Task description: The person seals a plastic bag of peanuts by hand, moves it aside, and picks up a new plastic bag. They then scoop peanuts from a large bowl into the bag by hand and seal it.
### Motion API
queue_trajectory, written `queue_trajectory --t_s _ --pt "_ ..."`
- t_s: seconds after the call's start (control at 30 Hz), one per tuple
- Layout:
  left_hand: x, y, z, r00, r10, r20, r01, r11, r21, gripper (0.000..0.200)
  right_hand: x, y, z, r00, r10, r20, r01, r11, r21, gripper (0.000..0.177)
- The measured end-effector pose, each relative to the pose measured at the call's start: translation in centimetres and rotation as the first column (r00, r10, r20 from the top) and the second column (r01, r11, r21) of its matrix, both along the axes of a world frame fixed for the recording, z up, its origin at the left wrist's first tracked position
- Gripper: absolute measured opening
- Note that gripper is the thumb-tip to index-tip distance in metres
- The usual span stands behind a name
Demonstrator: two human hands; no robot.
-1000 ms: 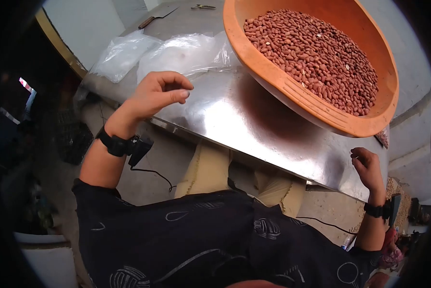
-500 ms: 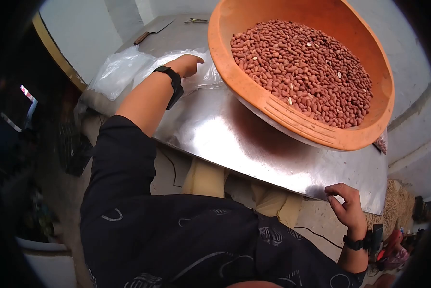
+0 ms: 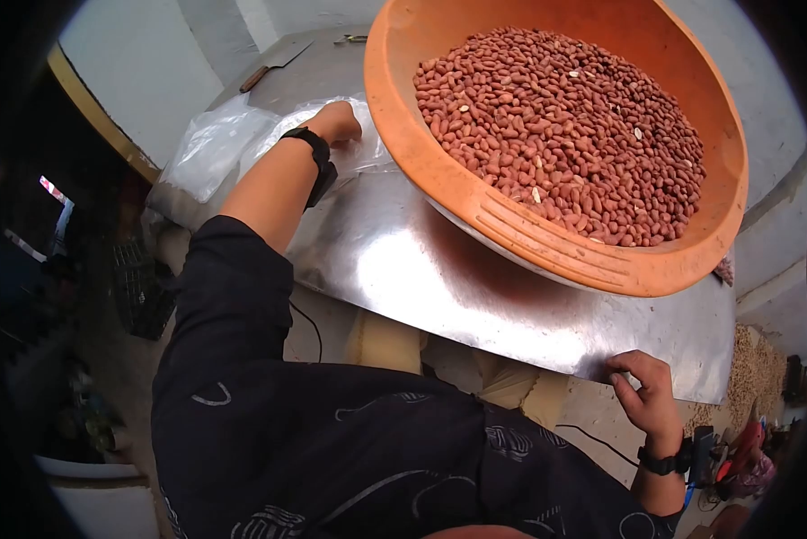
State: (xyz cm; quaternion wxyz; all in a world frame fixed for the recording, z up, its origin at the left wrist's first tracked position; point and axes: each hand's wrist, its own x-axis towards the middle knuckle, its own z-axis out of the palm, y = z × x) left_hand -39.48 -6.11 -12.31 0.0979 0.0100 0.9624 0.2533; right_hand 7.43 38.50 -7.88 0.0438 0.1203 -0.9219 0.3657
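Where the left hand (image 3: 335, 122) reaches: over the clear plastic bags (image 3: 208, 153), toward the left edge of the metal table (image 3: 403, 260).
Left grip: fingers curled down and mostly hidden behind the back of the hand; whether they pinch the plastic cannot be told.
Plastic bags: lying flat and crinkled, between the table's left edge and the orange bowl (image 3: 547, 247).
Right hand (image 3: 646, 391): at the table's near edge, toward the near right corner; whether it touches the metal is unclear.
Right grip: fingers loosely bent, thumb apart from the index finger, nothing visible between them.
Orange bowl: on the right part of the table, its near rim well in from the near edge.
Peanuts (image 3: 556, 135): red-skinned, heaped inside the bowl, a few pale ones among them.
Knife (image 3: 282, 57): beyond the bags, toward the far left corner.
Small metal tool (image 3: 351, 39): by the far edge, right of the knife.
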Motion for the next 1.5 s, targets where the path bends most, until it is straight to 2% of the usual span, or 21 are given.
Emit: queue_trajectory --t_s 0.17,0.23,0.3,0.4,0.43,0.53,0.57,0.67,0.83,0.93,0.97,1.07,1.2,1.27,1.33,1.4,1.5 --pt "-4.0 -2.0 -3.0 0.994 0.103 0.043 -0.110 0.969 0.221 0.013 0.1 0.1 -0.2 1.000 0.008 -0.025 -0.008 1.000 0.006 0.018" --pt "-2.5 -1.5 -2.1 0.987 0.149 0.054 -0.158 0.949 0.275 0.010 0.3 0.1 -0.1 1.000 0.003 -0.020 -0.003 1.000 0.004 0.018" --pt "2.6 0.3 2.4 0.978 0.201 0.051 -0.207 0.932 0.297 0.007 0.4 0.0 -0.1 1.000 -0.002 -0.020 0.002 1.000 0.004 0.018" --pt "3.1 -0.8 4.2 0.983 0.168 0.071 -0.182 0.942 0.283 0.002 0.7 -0.1 -0.1 1.000 -0.004 -0.029 0.004 1.000 0.005 0.018" --pt "4.5 -0.3 4.8 0.969 0.246 0.024 -0.235 0.885 0.403 0.002 0.8 -0.2 -0.1 0.999 -0.001 -0.034 0.001 1.000 0.007 0.018" --pt "6.0 -0.9 7.0 0.940 0.339 -0.018 -0.307 0.872 0.380 0.004 1.1 -0.4 -0.1 0.999 0.006 -0.044 -0.006 1.000 0.007 0.018" --pt "6.3 -1.6 8.0 0.957 0.289 0.018 -0.280 0.910 0.307 0.010 1.1 -0.4 -0.1 0.999 0.008 -0.046 -0.008 1.000 0.006 0.018" --pt "7.7 -4.2 10.1 0.970 0.242 -0.030 -0.238 0.967 0.086 0.013 1.4 -0.9 0.0 0.998 0.015 -0.064 -0.016 1.000 -0.007 0.018" --pt "13.1 -8.3 12.7 0.952 0.300 -0.055 -0.278 0.928 0.247 0.013 1.6 -1.6 0.1 0.994 0.050 -0.099 -0.052 0.999 -0.017 0.019" --pt "17.9 -11.0 14.7 0.970 0.242 -0.011 -0.230 0.935 0.270 0.010 1.5 -2.5 0.2 0.992 0.083 -0.096 -0.087 0.996 -0.032 0.019" --pt "19.9 -11.6 14.9 0.967 0.248 -0.053 -0.218 0.919 0.328 0.014 1.5 -2.8 0.2 0.991 0.094 -0.091 -0.097 0.994 -0.039 0.019" --pt "26.6 -12.7 16.9 0.987 0.157 -0.021 -0.137 0.911 0.389 0.016 0.9 -4.4 0.1 0.979 0.181 -0.096 -0.191 0.975 -0.112 0.018" --pt "35.1 -11.0 17.8 0.998 -0.034 -0.056 0.055 0.893 0.446 0.021 -0.7 -8.4 0.8 0.916 0.393 -0.084 -0.401 0.883 -0.245 0.017" --pt "38.4 -9.2 17.2 0.992 -0.117 -0.050 0.126 0.865 0.486 0.023 -1.4 -11.3 1.1 0.874 0.483 -0.041 -0.460 0.800 -0.384 0.016" --pt "41.2 -6.1 16.1 0.986 -0.162 0.026 0.117 0.806 0.580 0.024 -2.0 -14.1 1.1 0.822 0.569 -0.002 -0.486 0.700 -0.523 0.019" --pt "42.5 -3.3 14.0 0.967 -0.239 0.085 0.117 0.718 0.686 0.023 -2.2 -16.9 1.2 0.794 0.605 0.051 -0.397 0.581 -0.710 0.027" --pt "42.2 0.8 9.6 0.941 -0.310 0.137 0.054 0.536 0.842 0.020 -2.7 -19.7 1.4 0.779 0.625 0.056 -0.288 0.435 -0.853 0.038"
